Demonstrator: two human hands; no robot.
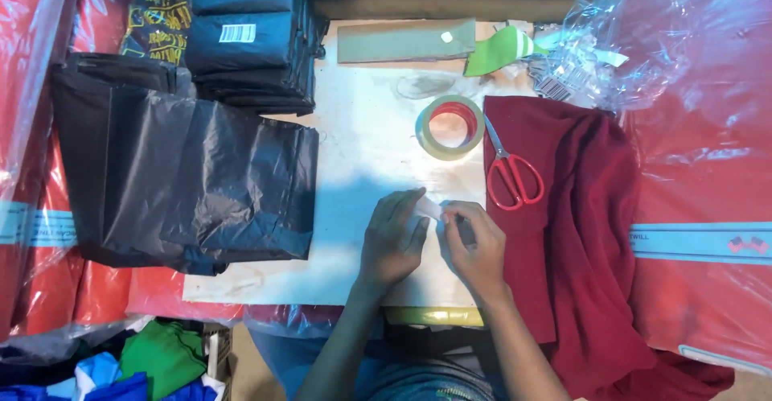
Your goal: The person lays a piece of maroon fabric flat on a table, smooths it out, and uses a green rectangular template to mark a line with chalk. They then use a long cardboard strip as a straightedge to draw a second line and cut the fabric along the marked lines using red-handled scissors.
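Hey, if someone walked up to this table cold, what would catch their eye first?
Probably the two hands at the centre of the pale board: the left hand and right hand pinch a small pale slip between them. Just right lie red-handled scissors on dark red cloth, a tape roll above, and black plastic bags heaped left.

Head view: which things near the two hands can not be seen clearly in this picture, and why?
- Small white piece, head view: pinched between left hand and right hand; fingers cover most of it, too small to identify.
- Scissors, head view: blade tips blend into the dark red cloth.
- Tape roll, head view: remaining tape cannot be judged.
- Clear plastic bag, head view: glare hides its contents.
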